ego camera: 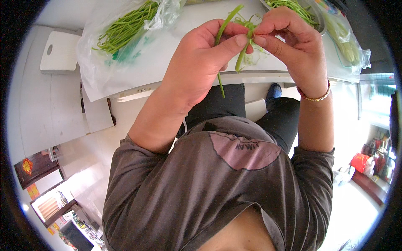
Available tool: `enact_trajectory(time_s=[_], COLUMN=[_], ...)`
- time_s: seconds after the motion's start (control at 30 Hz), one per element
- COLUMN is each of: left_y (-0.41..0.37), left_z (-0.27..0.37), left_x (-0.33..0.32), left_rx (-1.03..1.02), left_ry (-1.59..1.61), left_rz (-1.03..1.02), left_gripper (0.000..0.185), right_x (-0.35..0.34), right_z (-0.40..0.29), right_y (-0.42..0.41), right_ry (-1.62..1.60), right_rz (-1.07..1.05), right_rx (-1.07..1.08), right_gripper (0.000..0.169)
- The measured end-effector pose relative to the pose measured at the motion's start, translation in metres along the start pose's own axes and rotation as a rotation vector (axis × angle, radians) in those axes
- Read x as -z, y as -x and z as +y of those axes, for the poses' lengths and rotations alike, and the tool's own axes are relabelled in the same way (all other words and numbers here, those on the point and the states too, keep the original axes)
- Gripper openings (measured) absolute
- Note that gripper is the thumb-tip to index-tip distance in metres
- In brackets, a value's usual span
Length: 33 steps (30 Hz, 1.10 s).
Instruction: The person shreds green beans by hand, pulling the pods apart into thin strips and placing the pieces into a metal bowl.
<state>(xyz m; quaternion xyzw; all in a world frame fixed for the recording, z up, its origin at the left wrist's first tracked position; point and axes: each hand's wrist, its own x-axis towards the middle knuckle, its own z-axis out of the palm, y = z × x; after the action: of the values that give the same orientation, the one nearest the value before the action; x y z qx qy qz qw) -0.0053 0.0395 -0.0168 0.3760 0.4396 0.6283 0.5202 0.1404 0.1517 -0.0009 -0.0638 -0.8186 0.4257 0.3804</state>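
My left hand (pixel 209 50) grips a long green vegetable stem (pixel 230 20), which sticks out above and below the fingers. Thumb and forefinger also pinch a shorter green piece (pixel 241 59). The fingertips of my right hand (pixel 289 40) meet at the same piece, pinched on its right side; a gold and red bracelet is on that wrist. Thin curly green strips (pixel 256 53) lie on the white table (pixel 157 64) behind and below the fingertips. A bundle of green stems (pixel 128 26) rests on a clear plastic bag at the upper left.
A metal bowl (pixel 323 23) of green stems stands behind my right hand. Right of it lies a plastic bag (pixel 348 47) with pale green vegetables. A white stool (pixel 59 51) stands beyond the table's left end. The table's near edge runs below my hands.
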Motion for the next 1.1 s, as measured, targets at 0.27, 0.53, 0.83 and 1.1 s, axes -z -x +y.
enact_trajectory(time_s=[0.27, 0.53, 0.83, 1.1], left_y=[0.005, 0.006, 0.004, 0.003], left_z=[0.002, 0.002, 0.001, -0.005], left_x=[0.007, 0.006, 0.000, 0.001], left_rx=[0.080, 0.132, 0.186, 0.232], left_ry=[0.019, 0.020, 0.027, 0.072], left_rz=[-0.057, -0.025, 0.003, -0.007], left_gripper=[0.018, 0.019, 0.019, 0.016], right_x=[-0.002, -0.007, -0.010, -0.020], right_z=[0.000, -0.017, -0.011, -0.010], right_y=[0.008, 0.008, 0.012, 0.014], right_ry=[-0.010, 0.205, 0.444, 0.727], right_rz=[-0.071, -0.117, 0.056, 0.160], right_rx=[-0.009, -0.033, 0.110, 0.259], right_gripper=[0.014, 0.009, 0.010, 0.017])
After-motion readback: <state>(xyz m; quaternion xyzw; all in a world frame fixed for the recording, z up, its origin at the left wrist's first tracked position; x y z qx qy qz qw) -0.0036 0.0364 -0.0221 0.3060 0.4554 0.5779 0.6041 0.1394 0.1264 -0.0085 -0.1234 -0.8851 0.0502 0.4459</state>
